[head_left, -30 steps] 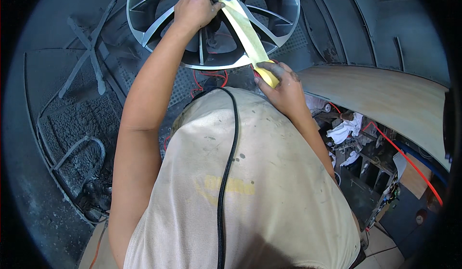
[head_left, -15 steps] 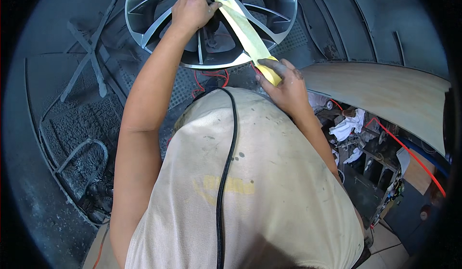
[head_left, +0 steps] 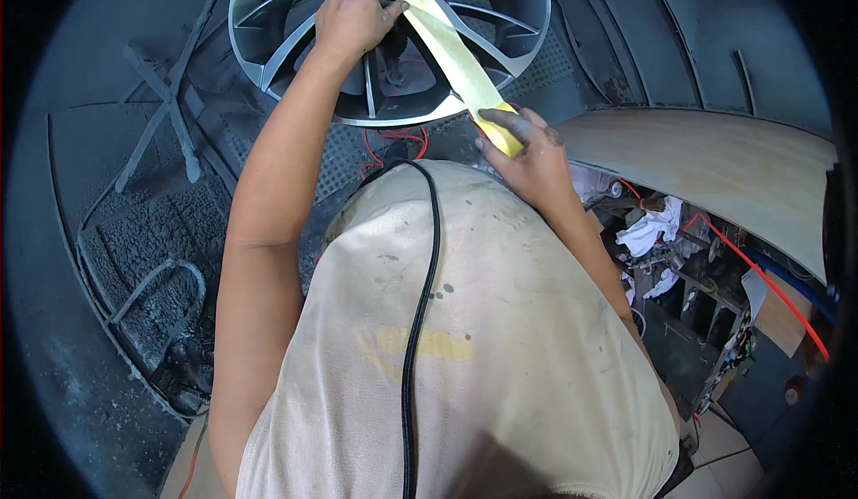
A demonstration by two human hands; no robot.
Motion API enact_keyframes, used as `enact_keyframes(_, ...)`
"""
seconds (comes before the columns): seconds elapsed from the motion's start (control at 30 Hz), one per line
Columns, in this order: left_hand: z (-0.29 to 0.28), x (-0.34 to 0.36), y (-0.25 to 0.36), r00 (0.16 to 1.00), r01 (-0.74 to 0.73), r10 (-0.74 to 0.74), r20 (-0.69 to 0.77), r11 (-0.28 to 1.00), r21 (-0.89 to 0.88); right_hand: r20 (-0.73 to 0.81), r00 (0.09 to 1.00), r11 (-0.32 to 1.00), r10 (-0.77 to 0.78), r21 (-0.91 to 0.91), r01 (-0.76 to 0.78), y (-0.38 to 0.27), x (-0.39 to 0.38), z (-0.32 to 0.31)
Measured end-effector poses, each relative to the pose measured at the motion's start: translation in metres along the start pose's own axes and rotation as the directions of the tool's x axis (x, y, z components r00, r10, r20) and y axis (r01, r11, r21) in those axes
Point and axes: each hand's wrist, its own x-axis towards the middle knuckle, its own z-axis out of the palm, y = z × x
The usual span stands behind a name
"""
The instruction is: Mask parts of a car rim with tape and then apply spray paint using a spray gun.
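Observation:
A silver and black alloy wheel rim (head_left: 446,109) lies at the top of the head view, cut off by the upper edge. A strip of pale yellow masking tape (head_left: 454,55) stretches along one of its spokes, from near the hub out past the near edge. My left hand (head_left: 356,18) pinches the strip's inner end beside the hub, its fingertips partly hidden. My right hand (head_left: 530,152) is closed around the yellow tape roll (head_left: 502,139) just off the wheel's near right edge, the thumb and fingers dark with grime.
A dusty cross-shaped stand (head_left: 170,97) is at the left, above a rough dark mat (head_left: 147,240). Red hose (head_left: 416,133) lies under the wheel. To the right are a curved pale panel (head_left: 706,155) and a cluttered shelf with white rags (head_left: 651,228). A black cord (head_left: 416,338) hangs down my front.
Almost nothing differs. The wheel and my left hand sit very slightly further left in the picture; both hands keep their hold on the tape.

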Motion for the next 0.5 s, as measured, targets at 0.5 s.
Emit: enact_keyframes(0.5,-0.003,-0.003,0.002,0.999,0.038,-0.038,0.01,0.999,-0.029,-0.035,0.999,0.997,0.026,0.075,-0.023,-0.006,-0.003,-0.001)
